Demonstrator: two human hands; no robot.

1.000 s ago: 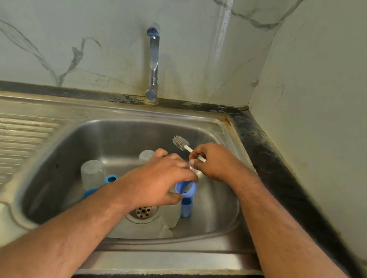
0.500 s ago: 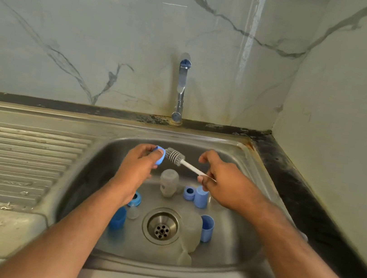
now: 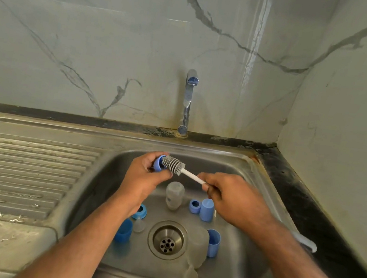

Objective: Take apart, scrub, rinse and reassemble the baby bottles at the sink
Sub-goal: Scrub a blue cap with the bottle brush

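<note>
My left hand (image 3: 146, 176) grips a blue bottle collar ring (image 3: 159, 162) above the sink basin. My right hand (image 3: 233, 198) pinches the white handle of a grey bottle brush (image 3: 175, 165), and the bristle head is pushed into the ring. Below them, a clear bottle body (image 3: 174, 195) lies on the basin floor. Beside it are a blue ring (image 3: 194, 206) and a blue cap (image 3: 206, 209). Another blue ring (image 3: 140, 211), a blue cap (image 3: 124, 230), a clear teat (image 3: 139, 225), a second clear bottle (image 3: 197, 245) and a blue cap (image 3: 213, 243) lie around the drain (image 3: 167, 240).
The steel sink (image 3: 256, 173) has a ribbed drainboard (image 3: 23, 169) on the left. A chrome tap (image 3: 188, 101) stands at the back, with no water running. A black counter (image 3: 306, 204) runs along the right wall, with a pale blue handle (image 3: 305, 240) at its sink edge.
My left hand has lifted the blue ring out of the basin. The brush head has moved left into the ring. My view has risen and shifted.
</note>
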